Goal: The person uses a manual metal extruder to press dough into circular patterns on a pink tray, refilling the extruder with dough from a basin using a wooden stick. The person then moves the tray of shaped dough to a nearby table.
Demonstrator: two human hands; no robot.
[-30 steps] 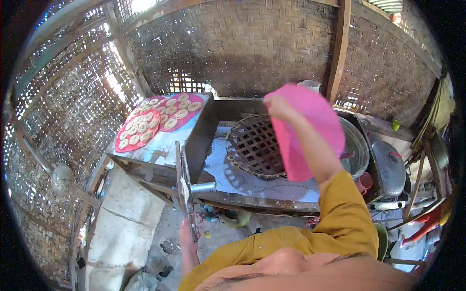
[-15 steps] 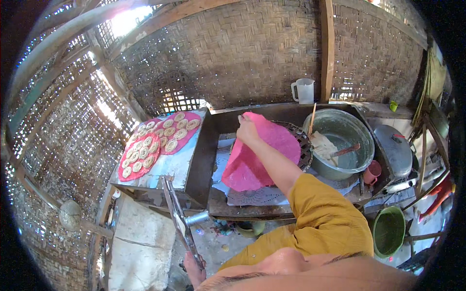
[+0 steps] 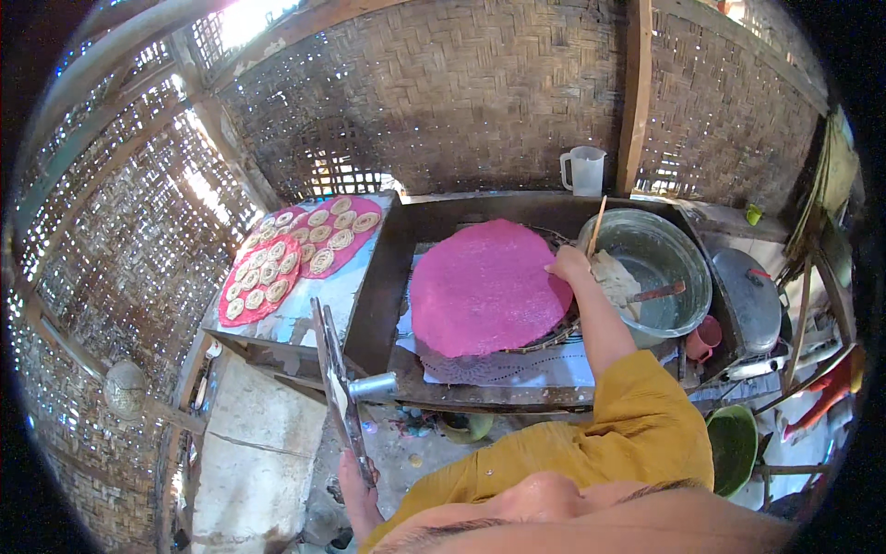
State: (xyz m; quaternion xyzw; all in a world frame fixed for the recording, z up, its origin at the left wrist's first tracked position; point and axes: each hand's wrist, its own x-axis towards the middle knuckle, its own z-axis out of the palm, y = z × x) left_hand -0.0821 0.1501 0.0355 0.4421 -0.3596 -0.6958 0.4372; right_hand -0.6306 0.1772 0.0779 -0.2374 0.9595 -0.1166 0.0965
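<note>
My left hand [image 3: 357, 487] is closed on the end of a long wooden-armed press [image 3: 340, 392] that has a metal cylinder [image 3: 375, 387] at its side. A round pink sheet [image 3: 489, 288] lies spread over a round woven tray [image 3: 560, 332], largely hiding it. At the sheet's right edge, my right hand [image 3: 572, 265] has its fingers closed on the rim. Left of it, round pink sheets [image 3: 305, 270] bearing several pale dough coils rest on a light blue-white surface [image 3: 329, 314].
A large basin [image 3: 678, 268] holds pale dough, a wooden stick and a spatula. A pink mug [image 3: 705, 338] and a lidded pot [image 3: 746, 297] stand to its right. Behind is a clear pitcher [image 3: 583, 172]. A green tub [image 3: 732, 452] sits low at right.
The pink sheet, earlier lifted and folded at its far edge, now lies flat over the woven tray. My right hand has moved from its far left edge to its right edge.
</note>
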